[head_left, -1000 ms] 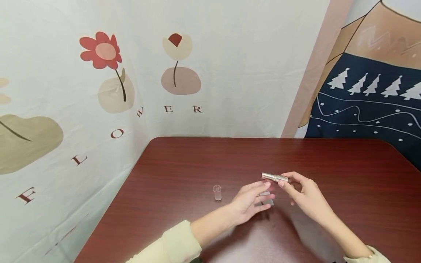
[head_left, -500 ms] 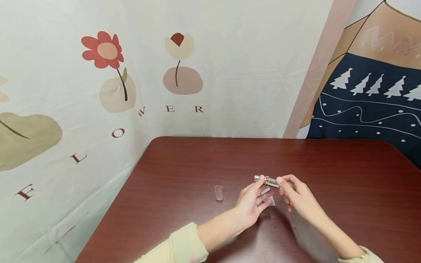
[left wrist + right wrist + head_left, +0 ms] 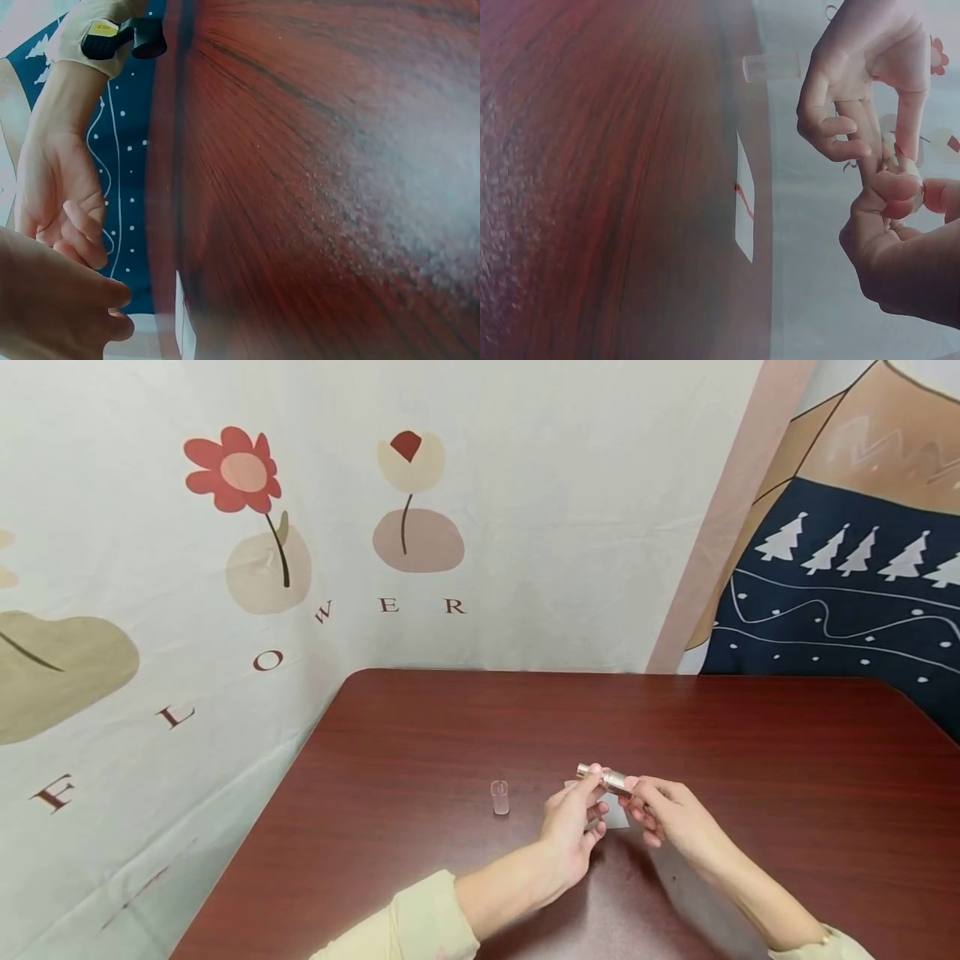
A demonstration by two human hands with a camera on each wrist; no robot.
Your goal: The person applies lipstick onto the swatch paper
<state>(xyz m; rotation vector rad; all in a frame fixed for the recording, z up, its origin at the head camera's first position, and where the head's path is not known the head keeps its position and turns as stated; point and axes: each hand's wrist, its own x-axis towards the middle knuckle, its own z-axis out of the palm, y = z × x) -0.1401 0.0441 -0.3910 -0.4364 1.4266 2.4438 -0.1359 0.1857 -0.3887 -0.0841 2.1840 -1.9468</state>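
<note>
A shiny metallic lipstick tube (image 3: 617, 783) is held above the table, lying roughly sideways between both hands. My left hand (image 3: 567, 837) pinches its left part with the thumb on top. At the other end, my right hand (image 3: 678, 821) grips the tube between thumb and fingers. In the right wrist view the fingers cover most of the lipstick; the left wrist view hides it behind the hands. Beneath the hands lies a small white paper (image 3: 618, 815), and the right wrist view shows a red streak on it. A clear cap (image 3: 500, 798) stands to the left of my left hand.
The dark red wooden table (image 3: 420, 727) has rounded far corners. A pale flower-print cloth (image 3: 540, 527) hangs behind and to the left, and a navy cloth with white trees (image 3: 847, 602) hangs at the right.
My left hand, fingers spread beside the tube a second ago, now pinches its left part. The right hand has shifted slightly left and down with the lipstick. The cap and paper stayed put.
</note>
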